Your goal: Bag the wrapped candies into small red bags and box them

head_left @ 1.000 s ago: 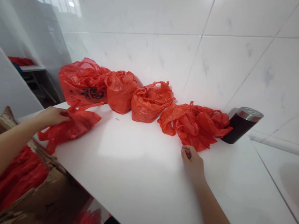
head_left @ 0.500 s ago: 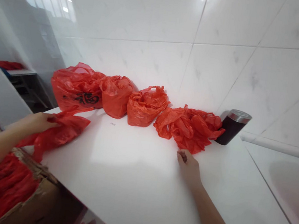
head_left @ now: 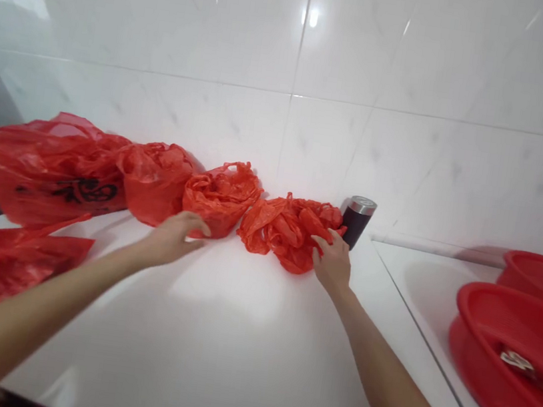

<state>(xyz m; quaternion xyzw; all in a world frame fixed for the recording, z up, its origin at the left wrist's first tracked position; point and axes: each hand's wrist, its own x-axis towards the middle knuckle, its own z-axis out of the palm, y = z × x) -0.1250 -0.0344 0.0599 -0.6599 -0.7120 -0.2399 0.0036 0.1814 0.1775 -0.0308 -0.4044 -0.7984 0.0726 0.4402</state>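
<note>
Red plastic bags line the back of a white counter (head_left: 233, 333) against the tiled wall. My left hand (head_left: 173, 238) reaches forward with its fingers stretched out, just in front of a small bunched red bag (head_left: 219, 196), and holds nothing. My right hand (head_left: 331, 260) rests with spread fingers on the right side of a crumpled heap of red bags (head_left: 288, 229). A flat red bag (head_left: 0, 263) lies on the counter at the far left, apart from both hands.
A large red bag with black writing (head_left: 48, 169) and a medium red bag (head_left: 154, 177) stand at the back left. A dark cup with a metal lid (head_left: 356, 221) stands right of the heap. Two red plastic basins (head_left: 512, 359) sit at the right.
My left hand has let go of the flat red bag and moved right toward the bunched bag. My right hand has moved forward onto the crumpled heap. The view has swung right, showing the basins.
</note>
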